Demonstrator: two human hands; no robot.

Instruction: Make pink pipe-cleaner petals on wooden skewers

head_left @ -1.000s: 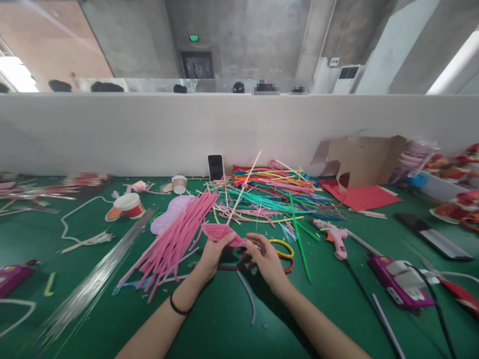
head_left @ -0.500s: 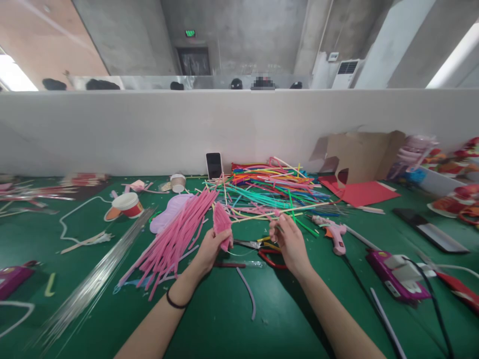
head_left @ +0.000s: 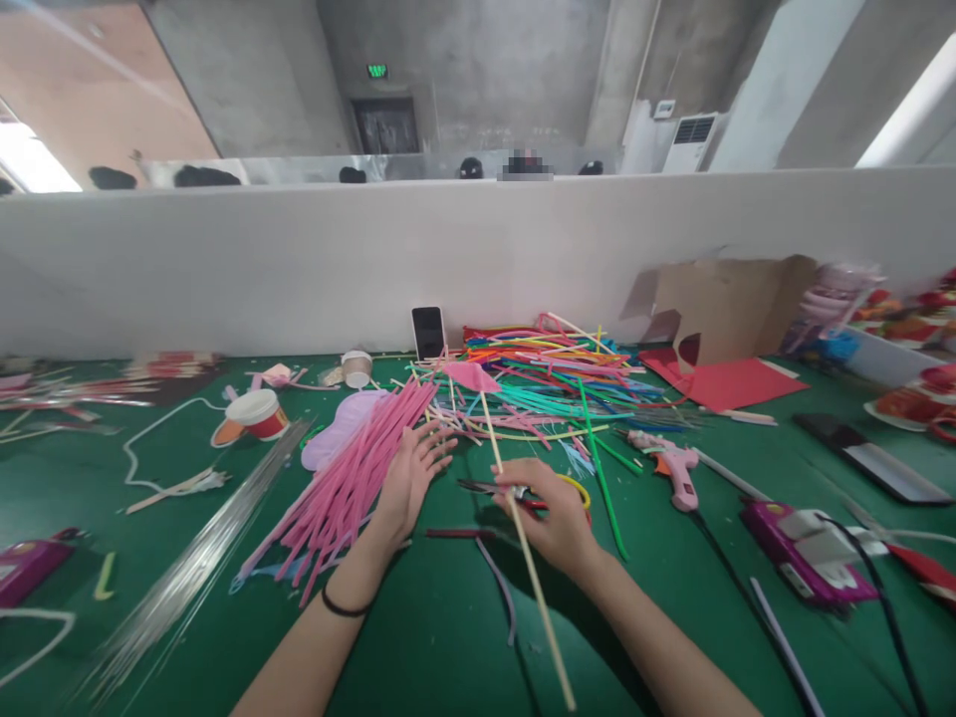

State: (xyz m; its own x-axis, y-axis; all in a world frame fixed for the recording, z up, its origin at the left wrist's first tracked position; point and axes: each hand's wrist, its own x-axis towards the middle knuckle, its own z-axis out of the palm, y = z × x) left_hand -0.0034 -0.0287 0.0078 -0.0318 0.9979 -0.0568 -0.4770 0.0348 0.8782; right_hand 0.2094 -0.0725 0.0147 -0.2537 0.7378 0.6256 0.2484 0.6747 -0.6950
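My right hand (head_left: 549, 513) pinches a thin pale stick (head_left: 534, 568) about its middle. It slants from the far centre down toward me. At its far end is a flat, pointed pink fuzzy piece (head_left: 470, 376), above the heap of coloured pipe cleaners (head_left: 553, 363). Fingers spread, my left hand (head_left: 418, 473) is held empty beside a bundle of pink pipe cleaners (head_left: 351, 488). Pliers (head_left: 482, 487) and scissors with red and yellow handles (head_left: 579, 490) lie under and behind my right hand, partly hidden by it.
To the right lie a pink glue gun (head_left: 678, 473), a purple power strip (head_left: 803, 558) and red sheets (head_left: 747, 386). On the left are a paper cup (head_left: 258, 413) and a bunch of thin wires (head_left: 201, 548). A phone (head_left: 428, 332) leans against the white partition (head_left: 299, 259).
My left hand has let go of the pink piece and opened. My right hand has moved down and left, swinging the stick round to point away from me, with the pink piece at its far end.
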